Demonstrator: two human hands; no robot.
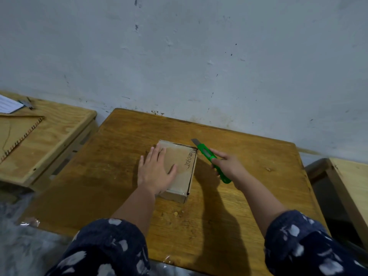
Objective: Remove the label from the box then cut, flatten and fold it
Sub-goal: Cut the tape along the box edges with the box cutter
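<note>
A small brown cardboard box [180,182] lies flat on the wooden table [123,148], with handwriting along its right edge and glossy tape over its top. My left hand [156,170] presses flat on the box's left half, fingers straight and spread. My right hand [229,165] grips a green utility knife [207,154] just right of the box. The knife's blade is out, its tip hovering above the box's far right corner.
A second wooden table [55,140] stands to the left with a spiral notebook [18,134] and papers on it. Another wooden piece [350,186] stands at the right. The wall runs close behind the table. Clear plastic scraps [29,223] lie at the table's near edge.
</note>
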